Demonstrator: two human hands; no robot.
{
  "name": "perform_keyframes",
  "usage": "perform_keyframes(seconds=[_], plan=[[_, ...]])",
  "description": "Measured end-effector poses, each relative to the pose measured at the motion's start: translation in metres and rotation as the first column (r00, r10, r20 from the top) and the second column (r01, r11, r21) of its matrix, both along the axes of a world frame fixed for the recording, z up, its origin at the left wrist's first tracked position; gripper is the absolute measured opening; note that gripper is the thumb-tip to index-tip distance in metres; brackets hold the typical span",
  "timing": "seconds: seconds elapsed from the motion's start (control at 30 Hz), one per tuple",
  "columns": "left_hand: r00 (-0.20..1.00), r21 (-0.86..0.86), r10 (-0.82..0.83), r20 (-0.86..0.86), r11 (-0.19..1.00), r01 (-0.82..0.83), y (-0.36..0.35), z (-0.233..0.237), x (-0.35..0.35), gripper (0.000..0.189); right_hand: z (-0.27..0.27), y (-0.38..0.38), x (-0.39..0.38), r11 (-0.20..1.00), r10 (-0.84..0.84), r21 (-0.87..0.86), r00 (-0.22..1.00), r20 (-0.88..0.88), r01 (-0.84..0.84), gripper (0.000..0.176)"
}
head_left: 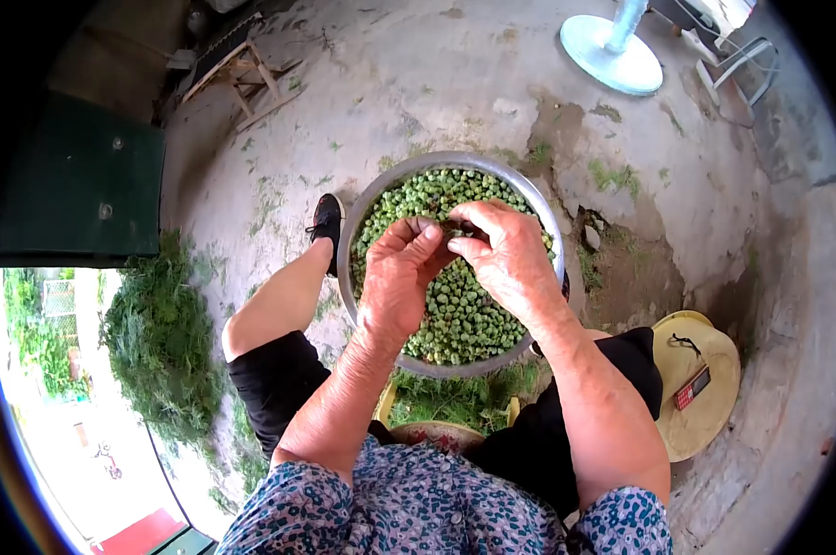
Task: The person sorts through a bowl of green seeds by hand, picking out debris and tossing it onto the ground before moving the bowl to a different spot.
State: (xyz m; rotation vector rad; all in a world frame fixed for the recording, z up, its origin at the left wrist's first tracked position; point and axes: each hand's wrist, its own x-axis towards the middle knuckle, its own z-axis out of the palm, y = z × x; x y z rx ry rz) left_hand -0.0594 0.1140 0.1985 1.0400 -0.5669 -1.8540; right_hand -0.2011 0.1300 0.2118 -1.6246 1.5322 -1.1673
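Note:
A wide metal basin (540, 192) stands between my legs, filled with small round green fruits or pods (464, 310), some of them darker. Above it my left hand (397, 277) is closed, thumb pressed against the fingers. My right hand (506, 259) faces it in a pinch, its fingertips almost meeting the left ones. Something small and dark shows between the two sets of fingertips; what it is cannot be made out. Part of the basin's contents is hidden behind my hands and wrists.
Feathery green stems lie in a large heap (163, 338) at left and a smaller pile (455, 398) near my lap. A yellow round stool (686, 416) at right bears a red phone (693, 388). Farther off are a pale round stand base (612, 60) and a dark green cabinet (75, 185).

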Motion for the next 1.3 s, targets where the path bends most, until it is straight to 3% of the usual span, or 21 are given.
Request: perform_keyframes(seconds=[0.17, 0.33, 0.4, 0.47, 0.57, 0.6, 0.67, 0.7, 0.77, 0.8, 0.87, 0.97, 1.0, 1.07, 1.17, 1.3], plan=[[0.999, -0.031, -0.04, -0.003, 0.999, 0.039, 0.002, 0.005, 0.004, 0.004, 0.003, -0.001, 0.003, 1.0, -0.004, 0.028, 1.0, -0.012, 0.005, 0.017], [0.989, -0.096, 0.026, 0.146, 0.995, -0.012, 0.004, 0.005, 0.011, 0.005, 0.007, 0.0, 0.004, 0.998, 0.06, 0.026, 0.973, -0.221, -0.056, 0.015], [0.989, -0.106, 0.081, 0.125, 0.992, -0.068, 0.006, 0.005, 0.019, 0.006, 0.002, -0.001, 0.003, 0.998, 0.054, -0.015, 0.937, -0.344, -0.063, 0.015], [0.983, -0.144, 0.092, 0.158, 0.987, -0.069, 0.01, 0.0, 0.031, 0.006, -0.003, -0.001, 0.002, 0.997, 0.056, -0.039, 0.933, -0.355, -0.074, 0.019], [0.881, -0.164, 0.009, 0.473, 0.983, 0.078, 0.021, -0.01, 0.052, 0.008, -0.012, -0.002, 0.005, 0.994, 0.069, -0.047, 0.913, -0.401, -0.096, 0.025], [0.798, -0.165, -0.006, 0.602, 0.978, 0.132, 0.026, -0.023, 0.063, 0.013, -0.01, -0.002, 0.006, 0.996, 0.09, 0.012, 0.917, -0.389, -0.093, 0.025], [0.511, -0.048, -0.139, 0.848, 0.94, 0.337, 0.04, -0.034, 0.08, 0.012, -0.004, -0.002, 0.008, 0.988, 0.129, 0.129, 0.923, -0.362, -0.087, 0.026], [0.414, -0.112, -0.077, 0.907, 0.903, 0.414, 0.048, -0.037, 0.085, 0.015, -0.003, -0.004, 0.008, 0.985, 0.134, 0.15, 0.926, -0.352, -0.086, 0.025], [0.237, -0.129, -0.016, 0.971, 0.804, 0.58, 0.064, -0.053, 0.099, 0.018, -0.001, -0.006, 0.007, 0.993, 0.118, 0.064, 0.938, -0.327, -0.103, 0.02], [0.066, -0.051, 0.008, 0.998, 0.724, 0.688, 0.071, -0.063, 0.107, 0.015, 0.002, -0.007, 0.005, 0.994, 0.111, 0.021, 0.943, -0.315, -0.11, 0.018], [-0.263, 0.16, 0.117, 0.958, 0.542, 0.825, 0.082, -0.081, 0.122, 0.009, 0.011, -0.01, 0.002, 0.998, 0.063, 0.047, 0.963, -0.261, -0.052, 0.018], [-0.423, 0.351, 0.052, 0.905, 0.469, 0.81, 0.1, -0.115, 0.144, 0.007, 0.015, -0.012, -0.009, 0.999, -0.001, 0.035, 0.98, -0.199, 0.008, 0.017], [-0.623, 0.584, -0.027, 0.782, 0.38, 0.717, 0.1, -0.118, 0.144, 0.011, 0.018, -0.012, -0.012, 0.999, -0.027, 0.026, 0.98, -0.196, 0.033, 0.017], [-0.556, 0.436, 0.259, 0.79, 0.401, 0.806, 0.117, -0.137, 0.167, 0.009, 0.021, -0.013, -0.02, 0.996, -0.085, -0.021, 0.974, -0.209, 0.083, 0.017], [-0.642, 0.599, -0.007, 0.767, 0.366, 0.712, 0.102, -0.123, 0.142, 0.008, 0.026, -0.012, -0.033, 0.985, -0.168, -0.066, 0.981, -0.097, 0.162, 0.017], [-0.342, 0.287, 0.09, 0.935, 0.369, 0.884, 0.081, -0.103, 0.094, 0.007, 0.031, -0.005, -0.049, 0.968, -0.246, -0.045, 0.968, 0.038, 0.248, 0.017]])
